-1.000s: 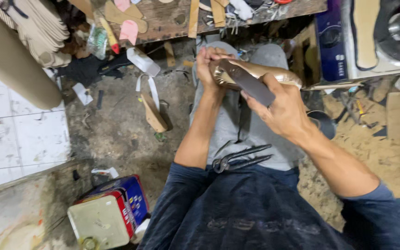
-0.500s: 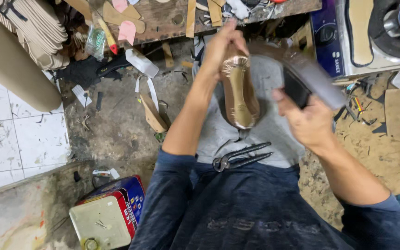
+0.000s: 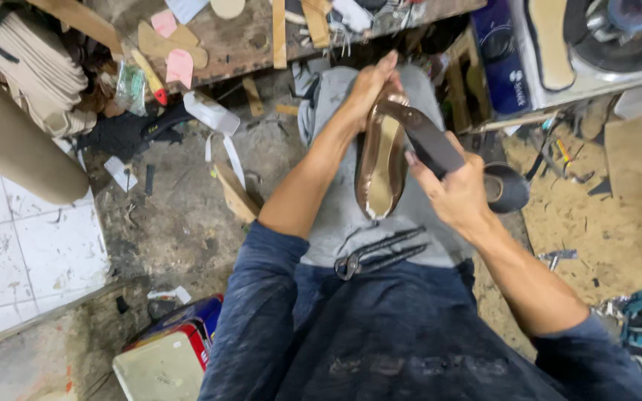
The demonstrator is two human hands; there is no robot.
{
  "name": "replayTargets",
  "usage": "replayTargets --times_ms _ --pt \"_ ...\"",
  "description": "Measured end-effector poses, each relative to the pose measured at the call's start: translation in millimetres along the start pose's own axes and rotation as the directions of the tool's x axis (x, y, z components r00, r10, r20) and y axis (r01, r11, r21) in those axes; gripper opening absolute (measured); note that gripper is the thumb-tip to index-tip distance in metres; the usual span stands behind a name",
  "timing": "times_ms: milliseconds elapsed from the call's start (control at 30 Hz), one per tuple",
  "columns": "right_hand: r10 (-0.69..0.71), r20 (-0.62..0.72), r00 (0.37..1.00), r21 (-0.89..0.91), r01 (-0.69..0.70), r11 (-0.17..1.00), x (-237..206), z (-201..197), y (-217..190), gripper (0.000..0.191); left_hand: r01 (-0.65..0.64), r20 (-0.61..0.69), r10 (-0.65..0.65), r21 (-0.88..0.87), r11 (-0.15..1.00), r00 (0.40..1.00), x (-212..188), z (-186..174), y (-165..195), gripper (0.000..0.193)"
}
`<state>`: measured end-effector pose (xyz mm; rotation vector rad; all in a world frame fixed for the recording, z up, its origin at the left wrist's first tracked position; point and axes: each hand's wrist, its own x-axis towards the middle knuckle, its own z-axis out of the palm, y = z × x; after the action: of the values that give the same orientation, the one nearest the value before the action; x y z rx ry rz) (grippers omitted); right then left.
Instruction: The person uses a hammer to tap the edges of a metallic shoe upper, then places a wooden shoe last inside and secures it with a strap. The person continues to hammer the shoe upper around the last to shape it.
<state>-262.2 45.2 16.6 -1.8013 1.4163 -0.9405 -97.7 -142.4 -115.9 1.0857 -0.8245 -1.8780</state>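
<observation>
The left hand (image 3: 369, 89) is gripping the toe of the glossy bronze upturned shoe (image 3: 382, 167) on the lap, while the right hand (image 3: 455, 194), clenched around the flat dark metal tool (image 3: 426, 141), is working its edge; strokes should stay level.

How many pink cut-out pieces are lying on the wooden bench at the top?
2. One pink piece lies near the bench's upper left part; the other pink piece lies just below it, by the front edge. More may be hidden under the clutter.

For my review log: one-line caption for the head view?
Left hand steadies bronze shoe; right hand grips dark tool.
</observation>
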Motion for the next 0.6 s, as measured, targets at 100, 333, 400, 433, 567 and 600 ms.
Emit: replayTargets --times_ms 100,333,400,433,567,600 --pt "-0.026 -0.148 0.989 0.064 0.036 0.997 -6.9 -9.6 0.8 0.014 -0.04 0.023 0.038 0.061 0.997 0.999 -5.1 3.9 1.1 0.063" --pt "-0.124 0.165 0.979 -0.376 0.178 0.909 23.8 -19.1 0.5 0.027 -0.088 -0.021 0.093 0.167 0.982 0.995 -3.0 4.6 5.8 0.066" --pt "-0.161 0.118 0.98 -0.245 0.185 0.952 22.1 -22.9 2.7 0.027 -0.048 0.032 0.047 0.042 0.998 0.998 -3.1 5.2 2.7 0.064" --pt "-0.294 0.029 0.955 -0.226 0.293 0.929 18.3 -22.4 3.5 0.029 -0.032 0.057 0.032 -0.007 0.999 0.998 -4.2 2.3 2.4 0.063" --pt "-0.607 -0.023 0.794 -0.096 0.602 0.792 18.5 -21.3 13.8 0.028 -0.076 -0.025 0.077 0.003 0.997 0.997 -4.9 -0.2 0.9 0.056" --pt "-0.641 0.023 0.767 -0.041 0.642 0.766 18.6 -21.7 16.4 0.028 -0.075 -0.008 0.075 0.023 0.997 0.997 -5.3 -0.6 1.8 0.058"
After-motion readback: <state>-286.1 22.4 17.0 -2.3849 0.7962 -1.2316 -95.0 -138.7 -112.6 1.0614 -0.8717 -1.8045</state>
